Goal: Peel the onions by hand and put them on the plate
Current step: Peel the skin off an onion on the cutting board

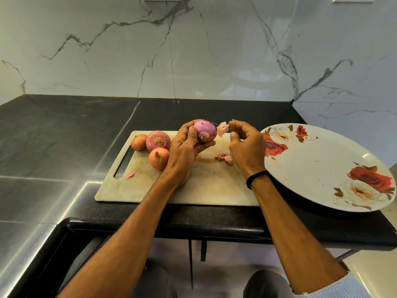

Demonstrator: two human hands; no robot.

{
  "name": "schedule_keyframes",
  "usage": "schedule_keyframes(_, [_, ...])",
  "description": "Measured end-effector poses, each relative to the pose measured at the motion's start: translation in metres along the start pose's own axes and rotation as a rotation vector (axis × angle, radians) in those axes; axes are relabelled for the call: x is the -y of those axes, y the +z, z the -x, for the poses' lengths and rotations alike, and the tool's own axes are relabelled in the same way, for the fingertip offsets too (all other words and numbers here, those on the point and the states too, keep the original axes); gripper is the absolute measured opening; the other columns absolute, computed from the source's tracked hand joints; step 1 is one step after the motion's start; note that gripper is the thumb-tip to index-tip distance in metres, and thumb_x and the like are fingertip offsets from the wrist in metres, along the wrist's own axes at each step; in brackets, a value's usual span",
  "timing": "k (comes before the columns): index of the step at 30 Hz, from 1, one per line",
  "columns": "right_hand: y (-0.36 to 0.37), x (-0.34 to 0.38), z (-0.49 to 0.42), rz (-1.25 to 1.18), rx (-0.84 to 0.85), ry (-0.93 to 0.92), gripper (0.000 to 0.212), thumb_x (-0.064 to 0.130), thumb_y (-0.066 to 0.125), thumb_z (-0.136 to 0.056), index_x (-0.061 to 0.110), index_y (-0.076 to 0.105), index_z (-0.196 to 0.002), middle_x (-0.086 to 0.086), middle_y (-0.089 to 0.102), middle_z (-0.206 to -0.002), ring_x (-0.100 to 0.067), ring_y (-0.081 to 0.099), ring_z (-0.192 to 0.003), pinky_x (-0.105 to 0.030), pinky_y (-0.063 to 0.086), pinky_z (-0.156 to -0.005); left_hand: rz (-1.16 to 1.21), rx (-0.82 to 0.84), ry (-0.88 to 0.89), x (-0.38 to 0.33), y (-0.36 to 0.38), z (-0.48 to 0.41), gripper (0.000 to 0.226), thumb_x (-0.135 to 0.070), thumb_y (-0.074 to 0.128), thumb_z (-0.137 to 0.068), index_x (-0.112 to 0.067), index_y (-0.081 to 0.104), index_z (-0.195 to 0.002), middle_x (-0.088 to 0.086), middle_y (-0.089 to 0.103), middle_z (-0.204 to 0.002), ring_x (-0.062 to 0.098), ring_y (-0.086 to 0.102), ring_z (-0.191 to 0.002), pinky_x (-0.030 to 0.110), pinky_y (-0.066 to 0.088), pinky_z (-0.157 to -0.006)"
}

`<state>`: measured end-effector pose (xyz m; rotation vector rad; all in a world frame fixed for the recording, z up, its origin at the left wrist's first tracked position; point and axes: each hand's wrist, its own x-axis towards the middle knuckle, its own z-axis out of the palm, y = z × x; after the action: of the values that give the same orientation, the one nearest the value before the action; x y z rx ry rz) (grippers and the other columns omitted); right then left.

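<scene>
Purple, partly peeled, an onion (205, 131) is gripped in the left hand (187, 145) above a cutting board (206, 186); the right hand (247, 145), fingers curled, pinches a flake of skin (222, 130) just beside it. Three unpeeled onions (158, 141) lie on the board, left of a rose-patterned plate (322, 168).

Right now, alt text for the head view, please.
The left hand grips a half-peeled purple onion above the worn white cutting board, while the right hand pinches a pale strip of skin. Three unpeeled onions lie at the board's left; the rose-patterned white plate on the right holds none.
</scene>
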<state>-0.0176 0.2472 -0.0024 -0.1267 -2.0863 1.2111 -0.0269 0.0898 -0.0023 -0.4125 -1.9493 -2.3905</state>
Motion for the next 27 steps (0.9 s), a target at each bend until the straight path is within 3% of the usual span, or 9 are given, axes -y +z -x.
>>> schedule_keyframes(3, [0.0,0.004,0.002,-0.094,0.117,-0.007,0.033,0.005,0.064,-0.09,0.015,0.067,-0.122,-0.001,0.07,-0.114,-0.006,0.064,-0.097,-0.009,0.051,-0.077,0.031,-0.015,-0.02,-0.002,0.001,0.001,0.034,-0.026,0.036,-0.109,-0.006,0.046,-0.135,0.017,0.058,-0.128,0.032,0.071,-0.103,0.04,0.059,-0.091])
schedule_keyframes(9, [0.001,0.013,0.01,-0.176,0.313,-0.132,0.048,0.006,0.075,-0.083,0.013,0.058,-0.127,-0.002,0.063,-0.121,-0.005,0.063,-0.1,-0.009,0.051,-0.079,0.033,-0.018,-0.027,-0.002,0.001,0.002,0.04,-0.033,0.04,-0.106,-0.005,0.05,-0.134,0.02,0.06,-0.126,0.029,0.069,-0.108,0.038,0.058,-0.091])
schedule_keyframes(15, [-0.002,0.013,0.01,-0.226,0.278,-0.206,0.047,0.003,0.072,-0.087,0.011,0.055,-0.129,0.0,0.063,-0.122,-0.01,0.063,-0.108,-0.016,0.053,-0.088,0.027,-0.019,-0.023,-0.004,0.002,0.004,0.057,-0.046,0.055,-0.093,-0.004,0.05,-0.13,0.018,0.066,-0.118,0.029,0.072,-0.102,0.043,0.057,-0.093])
schedule_keyframes(21, [-0.001,0.007,0.008,-0.202,0.314,-0.256,0.052,0.006,0.074,-0.085,0.01,0.057,-0.134,-0.006,0.058,-0.131,-0.014,0.061,-0.114,-0.019,0.053,-0.091,-0.032,-0.047,0.02,-0.003,0.001,0.003,0.039,-0.034,0.056,-0.1,-0.007,0.052,-0.128,0.015,0.066,-0.117,0.029,0.072,-0.1,0.04,0.059,-0.088])
schedule_keyframes(27, [-0.003,0.007,0.007,-0.171,0.223,-0.316,0.045,0.005,0.077,-0.082,0.008,0.064,-0.125,-0.002,0.062,-0.12,-0.013,0.063,-0.109,-0.017,0.052,-0.09,0.032,-0.056,-0.006,-0.005,0.003,0.003,0.046,-0.037,0.061,-0.094,-0.002,0.053,-0.123,0.019,0.068,-0.112,0.032,0.073,-0.095,0.04,0.06,-0.086])
